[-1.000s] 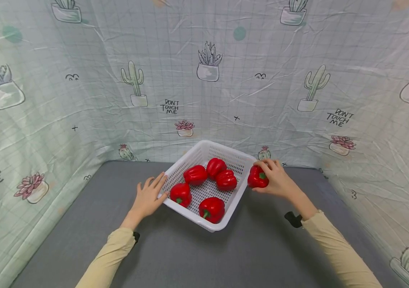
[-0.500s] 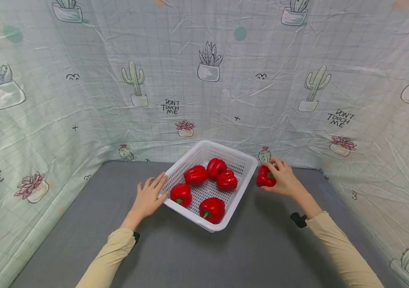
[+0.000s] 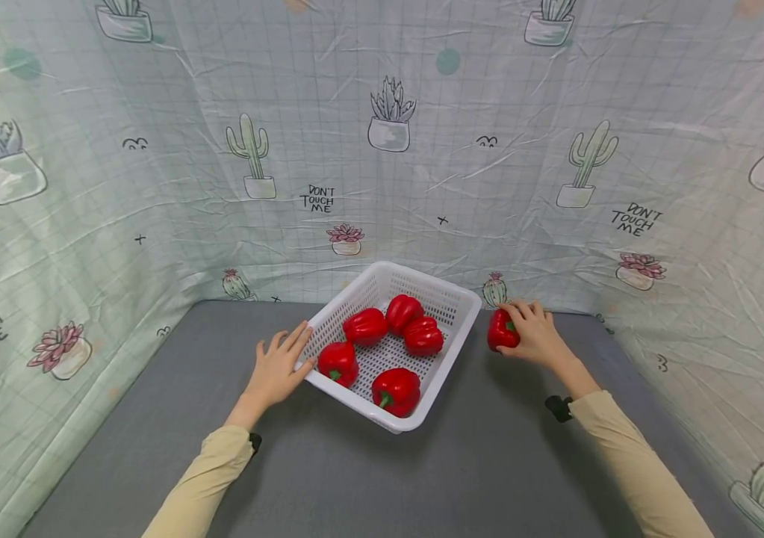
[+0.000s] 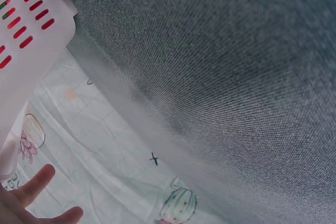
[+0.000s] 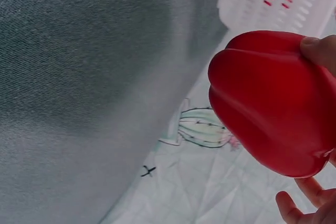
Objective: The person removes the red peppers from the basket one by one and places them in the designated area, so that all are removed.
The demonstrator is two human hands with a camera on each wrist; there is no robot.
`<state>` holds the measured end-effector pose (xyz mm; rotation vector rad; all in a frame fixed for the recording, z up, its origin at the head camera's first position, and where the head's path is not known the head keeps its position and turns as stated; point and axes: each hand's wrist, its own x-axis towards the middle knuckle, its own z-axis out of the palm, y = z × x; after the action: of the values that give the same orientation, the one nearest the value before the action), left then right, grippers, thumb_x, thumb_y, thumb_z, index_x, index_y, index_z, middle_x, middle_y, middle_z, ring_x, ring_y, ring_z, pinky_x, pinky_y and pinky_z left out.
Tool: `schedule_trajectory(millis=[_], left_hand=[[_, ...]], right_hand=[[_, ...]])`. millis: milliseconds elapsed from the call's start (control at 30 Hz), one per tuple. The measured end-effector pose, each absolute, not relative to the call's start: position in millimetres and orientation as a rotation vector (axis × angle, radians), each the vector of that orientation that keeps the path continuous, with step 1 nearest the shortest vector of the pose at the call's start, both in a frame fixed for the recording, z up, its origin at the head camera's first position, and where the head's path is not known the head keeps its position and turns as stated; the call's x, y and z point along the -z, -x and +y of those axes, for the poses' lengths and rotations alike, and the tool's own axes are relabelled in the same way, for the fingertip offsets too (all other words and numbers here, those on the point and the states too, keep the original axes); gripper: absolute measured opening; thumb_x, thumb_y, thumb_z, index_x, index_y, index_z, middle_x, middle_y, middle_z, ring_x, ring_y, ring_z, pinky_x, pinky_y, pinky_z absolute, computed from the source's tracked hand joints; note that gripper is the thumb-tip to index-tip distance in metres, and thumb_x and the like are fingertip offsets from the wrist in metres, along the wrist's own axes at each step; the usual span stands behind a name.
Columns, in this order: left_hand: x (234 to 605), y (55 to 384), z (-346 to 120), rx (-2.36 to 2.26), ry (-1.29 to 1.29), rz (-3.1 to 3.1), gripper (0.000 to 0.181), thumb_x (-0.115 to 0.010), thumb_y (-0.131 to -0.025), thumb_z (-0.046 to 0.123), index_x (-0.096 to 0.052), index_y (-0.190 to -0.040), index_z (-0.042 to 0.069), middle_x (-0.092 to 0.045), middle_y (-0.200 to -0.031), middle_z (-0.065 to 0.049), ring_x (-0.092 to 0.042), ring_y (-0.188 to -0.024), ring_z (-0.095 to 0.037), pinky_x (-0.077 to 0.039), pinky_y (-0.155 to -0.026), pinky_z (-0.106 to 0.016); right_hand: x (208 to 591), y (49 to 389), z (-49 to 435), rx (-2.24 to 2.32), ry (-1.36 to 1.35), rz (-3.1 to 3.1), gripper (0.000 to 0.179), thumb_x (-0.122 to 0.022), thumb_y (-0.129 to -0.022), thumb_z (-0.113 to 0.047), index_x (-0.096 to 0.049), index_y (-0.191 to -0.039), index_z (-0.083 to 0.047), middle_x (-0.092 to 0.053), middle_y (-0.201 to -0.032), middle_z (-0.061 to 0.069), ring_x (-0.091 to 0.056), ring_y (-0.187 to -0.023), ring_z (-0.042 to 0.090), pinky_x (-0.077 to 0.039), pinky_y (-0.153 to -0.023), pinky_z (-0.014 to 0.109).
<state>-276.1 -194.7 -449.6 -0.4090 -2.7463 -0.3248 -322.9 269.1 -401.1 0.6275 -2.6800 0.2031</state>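
one red pepper (image 3: 501, 332) in the right hand (image 3: 535, 336), just beside the basket (image 3: 415, 424)
right fingers grip the pepper's lobed sides; left hand (image 3: 277, 370) at basket edge, fingers spread, not gripping. pepper looks light, firm, glossy, maybe slippery; best held across its widest sides. basket white slotted plastic, likely stiff, five peppers (image 3: 396, 392) inside; bench (image 3: 462, 486) grey, matte, woven-looking.

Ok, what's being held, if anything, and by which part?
The right hand grips a red bell pepper by its sides, toward the stem end; the left hand touches the rim of the white basket.
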Motion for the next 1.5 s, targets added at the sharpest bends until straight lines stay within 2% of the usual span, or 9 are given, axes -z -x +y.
schedule_trajectory(millis=[733, 1100, 1500], left_hand=[[447.5, 275.0, -196.5, 0.330, 0.423, -2.758, 0.058, -0.043, -0.089, 0.040, -0.033, -0.139, 0.015, -0.030, -0.145, -0.006, -0.034, -0.122, -0.037, -0.020, -0.092, -0.067], [447.7, 275.9, -195.4, 0.322, 0.422, -2.746, 0.057, -0.046, -0.088, 0.038, -0.034, -0.139, 0.014, -0.032, -0.145, -0.006, -0.034, -0.122, -0.036, -0.020, -0.091, -0.068], [447.8, 273.5, -194.0, 0.320, 0.421, -2.731, 0.057, -0.045, -0.088, 0.039, -0.035, -0.138, 0.015, -0.033, -0.144, -0.006, -0.035, -0.121, -0.036, -0.022, -0.091, -0.068]], right_hand=[[419.8, 354.1, 275.5, -0.156, -0.567, -2.711, 0.073, -0.075, -0.068, -0.026, -0.040, -0.129, -0.005, -0.040, -0.120, 0.024, -0.035, -0.104, 0.044, -0.033, -0.074, 0.058], [427.5, 362.8, 276.4, -0.123, -0.551, -2.757, 0.071, -0.072, -0.072, -0.026, -0.039, -0.131, -0.004, -0.040, -0.119, 0.024, -0.034, -0.108, 0.044, -0.033, -0.074, 0.062], [435.8, 372.5, 275.8, -0.090, -0.537, -2.809, 0.066, -0.068, -0.076, -0.024, -0.039, -0.133, -0.009, -0.039, -0.126, 0.023, -0.033, -0.112, 0.047, -0.031, -0.077, 0.066]])
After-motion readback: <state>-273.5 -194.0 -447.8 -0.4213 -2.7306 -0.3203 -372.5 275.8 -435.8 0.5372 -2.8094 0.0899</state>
